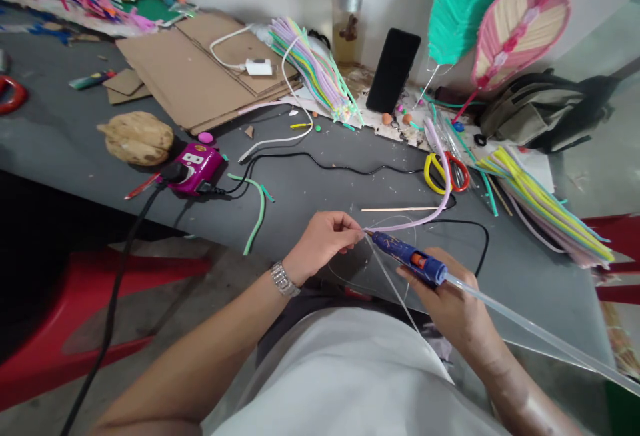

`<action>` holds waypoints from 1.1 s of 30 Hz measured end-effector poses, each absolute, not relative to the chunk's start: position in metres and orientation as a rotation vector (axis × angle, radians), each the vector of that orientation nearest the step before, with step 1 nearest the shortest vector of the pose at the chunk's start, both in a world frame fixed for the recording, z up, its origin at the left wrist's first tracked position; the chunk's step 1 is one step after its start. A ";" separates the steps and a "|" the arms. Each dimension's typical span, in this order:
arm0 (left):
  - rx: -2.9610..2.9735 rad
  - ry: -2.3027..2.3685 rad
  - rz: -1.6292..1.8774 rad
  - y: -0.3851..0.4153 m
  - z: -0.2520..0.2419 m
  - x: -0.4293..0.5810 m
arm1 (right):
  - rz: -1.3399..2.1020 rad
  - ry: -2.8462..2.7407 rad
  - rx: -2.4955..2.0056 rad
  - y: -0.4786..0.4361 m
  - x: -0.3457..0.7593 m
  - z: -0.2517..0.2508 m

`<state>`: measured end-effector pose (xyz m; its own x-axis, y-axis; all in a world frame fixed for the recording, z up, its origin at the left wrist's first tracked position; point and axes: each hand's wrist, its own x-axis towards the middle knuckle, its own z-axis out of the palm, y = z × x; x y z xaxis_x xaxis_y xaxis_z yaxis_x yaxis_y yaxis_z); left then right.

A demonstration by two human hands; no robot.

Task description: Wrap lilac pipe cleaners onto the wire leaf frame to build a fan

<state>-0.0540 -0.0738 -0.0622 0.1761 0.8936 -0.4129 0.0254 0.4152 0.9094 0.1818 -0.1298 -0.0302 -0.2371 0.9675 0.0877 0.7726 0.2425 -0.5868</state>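
Note:
My right hand [457, 299] is wrapped round a blue hot glue gun [407, 256], and a long clear glue stick [530, 329] sticks out of its back end. The gun's nozzle points left, right at the fingertips of my left hand [327, 239]. Those fingers are pinched on the end of a lilac pipe cleaner [443, 203], which curves away to the right and up over the scissors [460, 173]. A thin white wire [393, 279] runs from the same fingertips down towards my lap. Whether nozzle and pipe cleaner touch is too small to tell.
Beyond my hands lie a thin wooden stick [400, 209] and black cable [325, 166]. A purple power socket [197, 168] stands left. Bundled pipe cleaners [315, 69], cardboard [195, 76], a propped phone [393, 71] and two leaf-shaped pieces [520, 36] line the back; another bundle [550, 213] lies right.

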 end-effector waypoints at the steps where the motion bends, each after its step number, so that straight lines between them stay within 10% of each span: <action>1: 0.962 1.243 0.773 -0.074 -0.062 -0.054 | 0.596 -2.086 -1.592 -0.130 0.182 -0.030; 33: 0.961 1.257 0.783 -0.075 -0.061 -0.054 | 0.371 -2.224 -1.511 -0.128 0.182 -0.021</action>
